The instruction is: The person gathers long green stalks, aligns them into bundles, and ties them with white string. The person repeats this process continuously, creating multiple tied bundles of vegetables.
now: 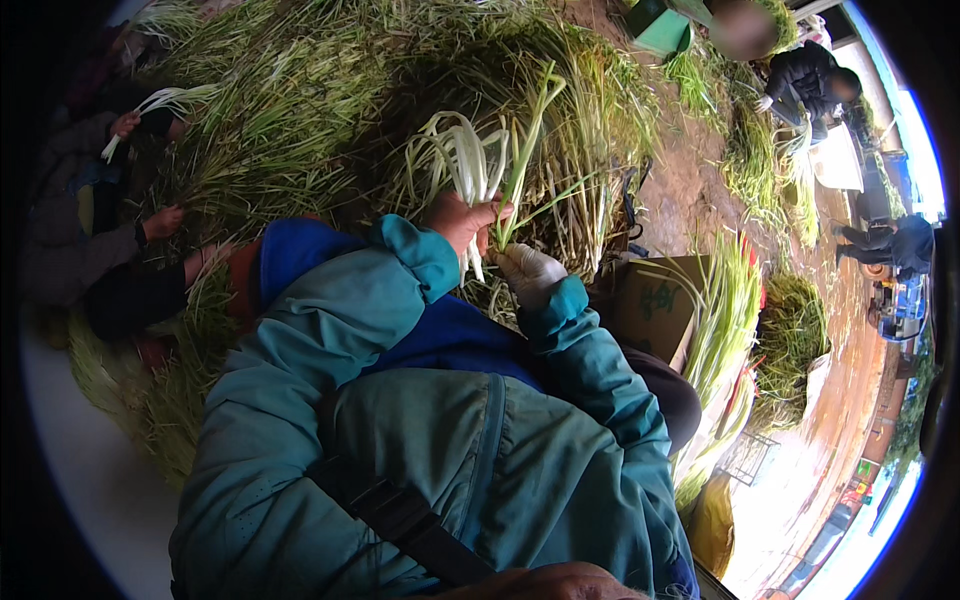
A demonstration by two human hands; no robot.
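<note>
Pale, peeled green-garlic-like stalks (469,161) are bunched in my bare left hand (463,223), their white leaves drooping over at the top and their white lower ends showing below it. Beside the bunch stands a greener stalk (521,169), with one leaf bent out to the right. My right hand (531,271), in a whitish glove, pinches the lower end of this stalk just below my left fingers. Both hands are close together in front of my lap. Behind them lies a large heap of uncleaned stalks (592,172) with yellowed leaves.
A cardboard box (660,300) stands by my right knee, next to a bundle of green stalks (724,322). On the left, a co-worker's hand (126,124) holds white stalks. Another person (814,82) bends over a white tub (840,161). A green container (660,30) sits at the back.
</note>
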